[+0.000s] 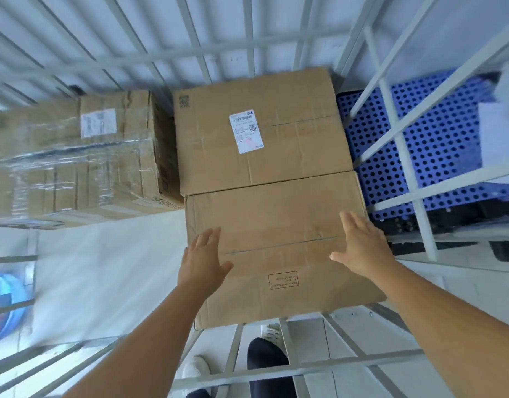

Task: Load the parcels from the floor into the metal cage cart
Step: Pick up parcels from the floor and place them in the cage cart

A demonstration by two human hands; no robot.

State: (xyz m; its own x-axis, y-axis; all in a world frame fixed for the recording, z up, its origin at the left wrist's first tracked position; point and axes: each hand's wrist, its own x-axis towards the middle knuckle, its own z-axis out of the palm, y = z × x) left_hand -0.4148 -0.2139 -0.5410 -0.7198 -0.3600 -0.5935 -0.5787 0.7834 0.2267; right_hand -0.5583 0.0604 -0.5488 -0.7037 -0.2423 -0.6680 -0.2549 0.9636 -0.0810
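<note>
Fingers straight and spread on both hands, holding nothing; left hand [203,261] and right hand [362,248] lie flat over the near plain parcel [276,242] at lower centre, likely seating it against the labelled parcel [259,133] behind; a taped parcel [75,156] sits upper left; all three rest in the metal cage cart [399,147], its bars framing a pale floor [104,277]; a blue perforated pallet [436,145] lies beyond, right

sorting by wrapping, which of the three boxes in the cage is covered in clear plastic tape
The box on the left, shiny with clear wrap. The labelled box and the near box under the hands are bare cardboard.
</note>
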